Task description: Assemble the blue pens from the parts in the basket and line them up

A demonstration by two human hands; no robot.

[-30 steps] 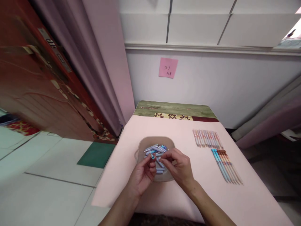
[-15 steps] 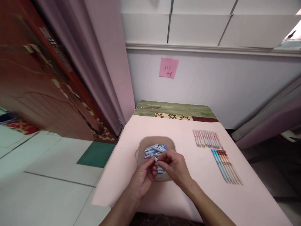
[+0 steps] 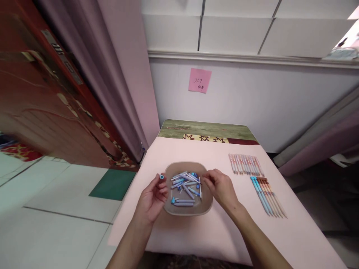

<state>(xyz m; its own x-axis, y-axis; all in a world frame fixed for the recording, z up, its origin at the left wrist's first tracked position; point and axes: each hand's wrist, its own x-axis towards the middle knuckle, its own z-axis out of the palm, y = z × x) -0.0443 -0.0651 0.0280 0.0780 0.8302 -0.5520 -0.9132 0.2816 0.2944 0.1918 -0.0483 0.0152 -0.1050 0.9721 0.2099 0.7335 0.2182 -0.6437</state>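
Observation:
My left hand (image 3: 153, 198) is at the left rim of a beige plastic tub (image 3: 188, 211), its thumb and forefinger closed on a light-blue pen barrel (image 3: 162, 176) whose round open end faces up. Most of that barrel is hidden by the fingers. Over the tub's right rim, my right hand (image 3: 220, 185) has its fingertips pinched together; what they hold, if anything, is too small to make out. Inside the tub lie several loose blue and lilac pen parts (image 3: 184, 204). A thin white pen refill (image 3: 200, 190) with a dark tip leans near the right-hand fingers.
To the right, a row of pale patterned pens (image 3: 246, 165) lies on the pink table cover (image 3: 224, 228). Below it is a second row of pens (image 3: 267, 198) with blue and brown tops. A white wall with a pink note (image 3: 200, 80) rises behind the table.
Both hands were together over the tub around a small blue piece. They have since parted, the left moving left with the blue barrel and the right moving right, uncovering the tub's contents.

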